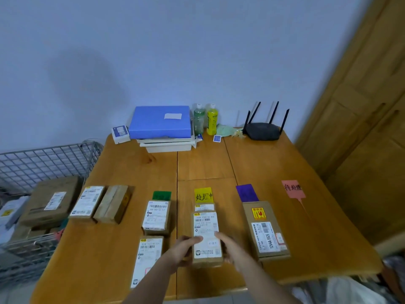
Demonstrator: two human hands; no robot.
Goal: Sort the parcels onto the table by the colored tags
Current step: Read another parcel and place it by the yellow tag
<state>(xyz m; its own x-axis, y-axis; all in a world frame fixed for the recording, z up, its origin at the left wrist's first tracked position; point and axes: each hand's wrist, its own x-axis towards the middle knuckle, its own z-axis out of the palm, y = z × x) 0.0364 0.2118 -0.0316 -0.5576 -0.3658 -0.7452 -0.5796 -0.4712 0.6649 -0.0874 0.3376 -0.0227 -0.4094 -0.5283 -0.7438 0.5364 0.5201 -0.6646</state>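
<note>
Four coloured tags lie in a row on the wooden table [131, 233]: green tag [161, 195], yellow tag [203, 195], purple tag [247, 192], pink tag [293, 188]. My left hand [183, 251] and my right hand [230, 246] grip a brown parcel [207, 238] from both sides, below the yellow tag and over another parcel [204, 207]. Two parcels [156, 217] [147, 258] lie below the green tag. One long parcel [266, 230] lies below the purple tag. Nothing lies by the pink tag.
Two more parcels [87, 204] [114, 202] sit at the table's left edge. A wire basket [32, 163] at the left holds further parcels [51, 200]. At the back stand a blue box [160, 122] on trays, two bottles [206, 118] and a black router [263, 128]. A wooden door [361, 106] is on the right.
</note>
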